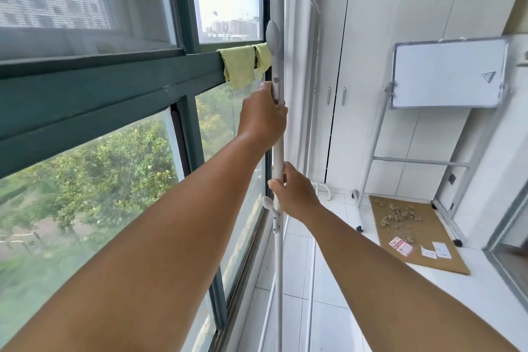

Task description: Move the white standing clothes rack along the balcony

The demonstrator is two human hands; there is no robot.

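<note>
The white standing clothes rack (277, 3) stands upright close to the window, its near vertical post running from the top of the view down to the floor. My left hand (263, 114) is wrapped around this post at about mid height, just under a screwed joint. My right hand (295, 191) grips the same post lower down, right above a small white hook fitting (270, 206). Thin upper rails of the rack slant away toward the cupboard. The rack's feet are mostly hidden by my arms.
A green-framed window (114, 80) runs along the left, with a yellow-green cloth (238, 66) draped on its bar. White cupboards (371, 66) close the far end. A whiteboard on a stand (448, 74) and a cardboard sheet with debris (411, 234) occupy the right floor.
</note>
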